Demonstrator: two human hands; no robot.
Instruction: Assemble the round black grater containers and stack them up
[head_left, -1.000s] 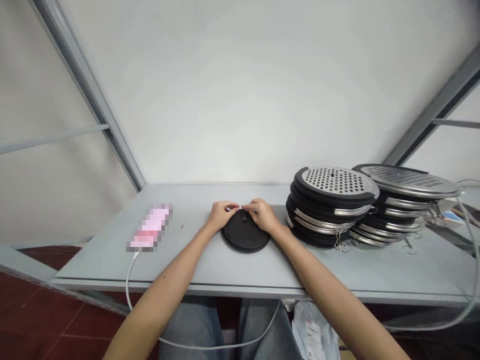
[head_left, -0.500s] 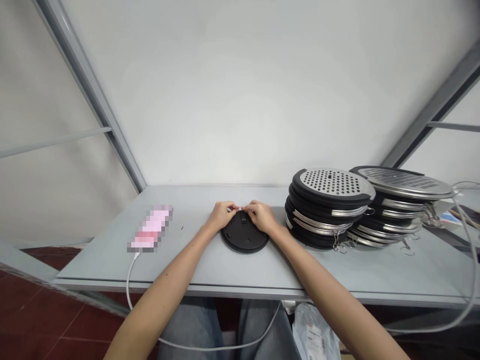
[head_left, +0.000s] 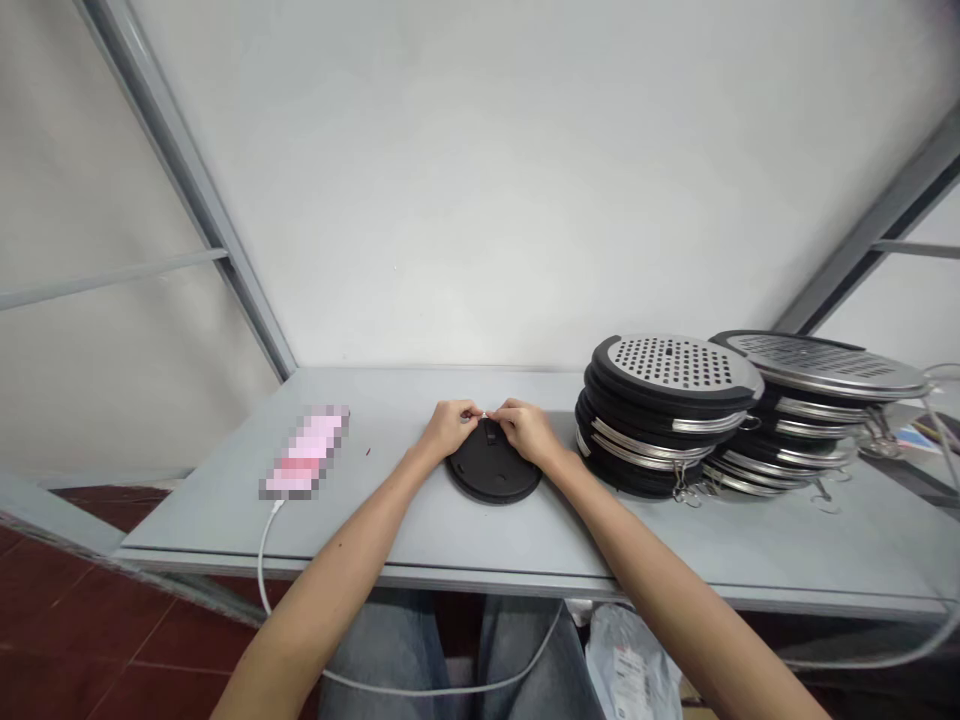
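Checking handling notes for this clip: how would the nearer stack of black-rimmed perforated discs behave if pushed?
The nearer stack would probably shift or topple rather than move as one, since its discs look loose and slightly offset. The steel bands suggest stiff, fairly heavy pieces. A round disc would likely roll if stood on edge.

White wall, grey metal rack frame, dark red tiled floor

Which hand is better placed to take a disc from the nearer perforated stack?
Right, probably: the right hand is nearest the nearer perforated stack, while the left hand lies beyond the black disc.
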